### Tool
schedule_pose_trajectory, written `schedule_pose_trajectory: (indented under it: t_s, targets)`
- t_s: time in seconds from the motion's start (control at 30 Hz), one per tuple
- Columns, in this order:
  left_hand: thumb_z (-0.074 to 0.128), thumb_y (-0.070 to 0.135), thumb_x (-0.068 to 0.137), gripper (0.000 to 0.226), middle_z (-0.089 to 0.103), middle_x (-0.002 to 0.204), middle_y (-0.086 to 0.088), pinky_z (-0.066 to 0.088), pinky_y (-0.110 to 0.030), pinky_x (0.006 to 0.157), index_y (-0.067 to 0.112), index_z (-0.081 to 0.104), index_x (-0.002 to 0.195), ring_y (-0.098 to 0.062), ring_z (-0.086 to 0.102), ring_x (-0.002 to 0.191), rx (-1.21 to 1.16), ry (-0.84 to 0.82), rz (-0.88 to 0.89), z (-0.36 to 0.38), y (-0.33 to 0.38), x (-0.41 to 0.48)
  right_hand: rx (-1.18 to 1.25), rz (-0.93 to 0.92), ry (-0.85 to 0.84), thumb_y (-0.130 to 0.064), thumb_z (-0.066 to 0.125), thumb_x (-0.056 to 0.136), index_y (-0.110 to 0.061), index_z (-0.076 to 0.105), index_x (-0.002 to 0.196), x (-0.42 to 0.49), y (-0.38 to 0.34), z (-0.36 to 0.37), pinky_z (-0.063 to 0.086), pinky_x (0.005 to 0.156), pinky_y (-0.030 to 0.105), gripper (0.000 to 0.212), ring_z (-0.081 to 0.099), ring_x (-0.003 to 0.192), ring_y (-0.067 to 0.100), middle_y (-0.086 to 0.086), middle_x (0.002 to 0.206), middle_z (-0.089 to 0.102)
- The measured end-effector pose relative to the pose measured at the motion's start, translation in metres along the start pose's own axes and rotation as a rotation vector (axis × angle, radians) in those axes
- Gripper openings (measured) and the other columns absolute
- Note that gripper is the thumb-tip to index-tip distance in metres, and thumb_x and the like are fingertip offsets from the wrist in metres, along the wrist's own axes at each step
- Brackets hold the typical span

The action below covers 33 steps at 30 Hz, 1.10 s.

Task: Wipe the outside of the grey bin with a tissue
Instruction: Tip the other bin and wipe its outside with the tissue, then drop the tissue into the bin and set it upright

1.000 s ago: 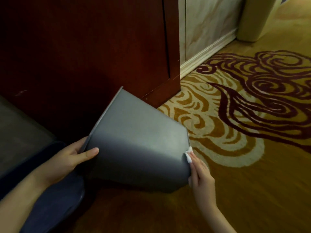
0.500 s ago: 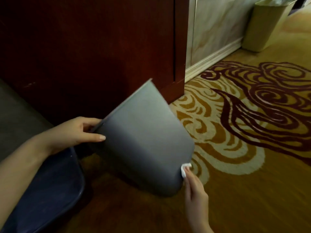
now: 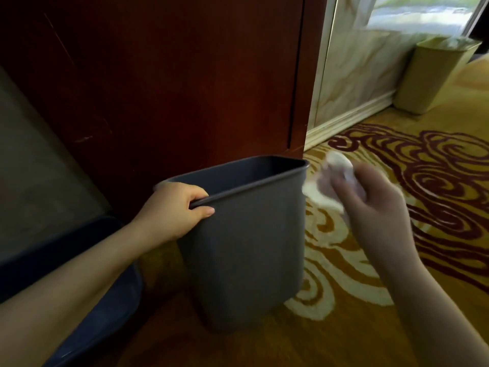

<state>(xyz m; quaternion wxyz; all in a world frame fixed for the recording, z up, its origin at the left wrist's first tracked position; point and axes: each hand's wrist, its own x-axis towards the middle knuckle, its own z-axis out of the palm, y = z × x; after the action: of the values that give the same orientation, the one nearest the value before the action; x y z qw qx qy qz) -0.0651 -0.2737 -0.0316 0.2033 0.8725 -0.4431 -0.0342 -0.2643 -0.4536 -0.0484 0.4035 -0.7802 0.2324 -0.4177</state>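
Gripping the grey bin [image 3: 248, 250] rim, left hand [image 3: 174, 207]; right hand [image 3: 370, 205] pinches tissue [image 3: 325, 192].

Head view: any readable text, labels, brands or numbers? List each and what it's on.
None readable.
Grey bin: plain outer wall, no label or mark showing.
Tissue in the right hand: motion-blurred, no print to make out.
Tan bin by the wall: no text visible.
Wooden cabinet and carpet: only scuffs and a swirl pattern.
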Motion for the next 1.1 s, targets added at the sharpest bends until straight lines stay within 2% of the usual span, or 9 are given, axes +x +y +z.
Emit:
schedule_pose_trajectory:
  t_s: [0.1, 0.27, 0.33, 0.47, 0.63, 0.77, 0.87, 0.97, 1.1]
  targets:
    - [0.062, 0.025, 0.083, 0.010, 0.067, 0.080, 0.006, 0.042, -0.029, 0.065, 0.022, 0.069, 0.089, -0.008, 0.058, 0.075, 0.027, 0.024, 0.040, -0.003, -0.003, -0.007, -0.156, -0.280, -0.090, -0.024, 0.052, 0.093, -0.019, 0.061, 0.099, 0.049, -0.018, 0.032, 0.043, 0.063, 0.004, 0.012, 0.056, 0.068, -0.005, -0.014, 0.078, 0.059]
    - [0.062, 0.024, 0.084, 0.010, 0.061, 0.080, 0.010, 0.040, -0.026, 0.069, 0.022, 0.069, 0.091, -0.007, 0.055, 0.077, 0.038, 0.008, 0.069, -0.003, -0.035, -0.027, -0.472, -0.387, -0.815, -0.028, 0.047, 0.094, -0.026, 0.059, 0.104, 0.063, 0.001, 0.063, 0.047, 0.073, 0.019, 0.015, 0.055, 0.080, -0.005, -0.015, 0.090, 0.058]
    - [0.062, 0.023, 0.084, 0.010, 0.061, 0.082, 0.011, 0.040, -0.028, 0.074, 0.022, 0.070, 0.091, -0.007, 0.053, 0.079, 0.037, 0.017, 0.074, 0.000, -0.049, -0.036, -0.443, -0.379, -0.937, -0.030, 0.049, 0.093, -0.030, 0.059, 0.107, 0.055, 0.007, 0.064, 0.042, 0.070, 0.014, 0.018, 0.053, 0.083, -0.011, -0.022, 0.091, 0.055]
    - [0.064, 0.023, 0.083, 0.009, 0.059, 0.081, 0.017, 0.039, -0.028, 0.078, 0.026, 0.069, 0.089, -0.004, 0.052, 0.081, 0.023, -0.006, 0.107, 0.001, -0.065, -0.046, -0.445, -0.459, -0.883, -0.023, 0.053, 0.091, -0.030, 0.061, 0.113, 0.041, 0.003, 0.063, 0.037, 0.071, -0.001, 0.025, 0.043, 0.082, -0.028, -0.030, 0.095, 0.049]
    - [0.065, 0.029, 0.081, 0.011, 0.069, 0.083, 0.014, 0.049, -0.029, 0.076, 0.033, 0.071, 0.090, -0.001, 0.059, 0.082, -0.004, -0.133, 0.135, -0.001, -0.082, -0.062, -0.414, -0.409, -0.935, -0.029, 0.053, 0.089, -0.036, 0.060, 0.111, 0.016, -0.005, 0.060, 0.040, 0.071, 0.002, 0.024, 0.048, 0.085, -0.024, -0.037, 0.084, 0.045]
    - [0.058, 0.047, 0.079, 0.018, 0.069, 0.086, 0.020, 0.045, -0.019, 0.079, 0.043, 0.065, 0.095, 0.007, 0.056, 0.083, 0.033, -0.250, 0.124, 0.004, -0.092, -0.070, -0.355, -0.269, -1.073, -0.028, 0.057, 0.089, -0.035, 0.063, 0.109, 0.012, -0.006, 0.063, 0.038, 0.076, -0.003, 0.022, 0.049, 0.097, -0.020, -0.036, 0.085, 0.052]
    - [0.050, 0.059, 0.078, 0.029, 0.066, 0.092, 0.022, 0.040, -0.017, 0.082, 0.045, 0.059, 0.102, 0.009, 0.051, 0.088, 0.075, -0.377, 0.060, 0.004, -0.087, -0.074, -0.405, -0.159, -1.204, -0.031, 0.056, 0.089, -0.035, 0.062, 0.111, 0.014, -0.012, 0.066, 0.043, 0.076, 0.003, 0.022, 0.053, 0.094, -0.015, -0.028, 0.099, 0.061]
    - [0.048, 0.056, 0.082, 0.033, 0.068, 0.099, 0.014, 0.040, -0.022, 0.084, 0.039, 0.060, 0.107, -0.004, 0.056, 0.096, 0.094, -0.437, -0.022, 0.003, -0.069, -0.082, -0.416, -0.005, -1.366, -0.030, 0.056, 0.089, -0.031, 0.065, 0.099, 0.018, -0.021, 0.068, 0.048, 0.077, 0.017, 0.013, 0.059, 0.087, -0.003, -0.015, 0.099, 0.066]
    - [0.042, 0.048, 0.089, 0.033, 0.068, 0.103, 0.004, 0.038, -0.026, 0.084, 0.029, 0.062, 0.107, -0.015, 0.057, 0.100, 0.066, -0.494, -0.098, 0.002, -0.037, -0.089, -0.406, 0.173, -1.304, -0.044, 0.048, 0.085, -0.017, 0.068, 0.088, 0.039, -0.032, 0.079, 0.053, 0.075, 0.031, 0.034, 0.064, 0.081, 0.012, 0.000, 0.090, 0.069]
